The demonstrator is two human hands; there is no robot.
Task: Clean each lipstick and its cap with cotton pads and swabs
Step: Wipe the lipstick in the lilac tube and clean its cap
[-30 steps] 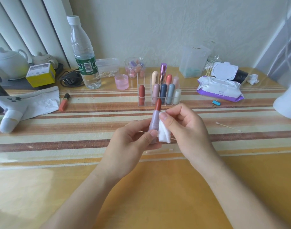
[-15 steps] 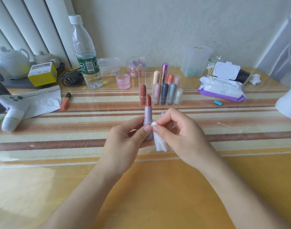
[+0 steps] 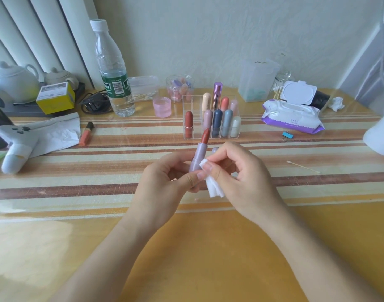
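Observation:
My left hand (image 3: 164, 184) grips the lower end of an uncapped lilac lipstick (image 3: 200, 151), its brick-red tip tilted up and to the right. My right hand (image 3: 241, 179) pinches a folded white cotton pad (image 3: 214, 186) against the lilac tube's side. A bit of a lilac cap (image 3: 215, 149) shows behind my right fingers. Several capped lipsticks stand in a clear acrylic organiser (image 3: 210, 118) just beyond. A cotton swab (image 3: 303, 167) lies on the table to the right.
A water bottle (image 3: 111, 70), pink cup (image 3: 162, 106), orange lip tube (image 3: 86, 134), crumpled paper and a white ocarina (image 3: 16, 144) lie left. Wet wipes pack (image 3: 293, 114), swab jar (image 3: 281, 86), blue clip (image 3: 287, 134) and a white object (image 3: 380, 136) sit right.
The lipstick has shifted a little left and now tilts to the right. My right hand slid the cotton pad lower, from near the tip down to the tube's base.

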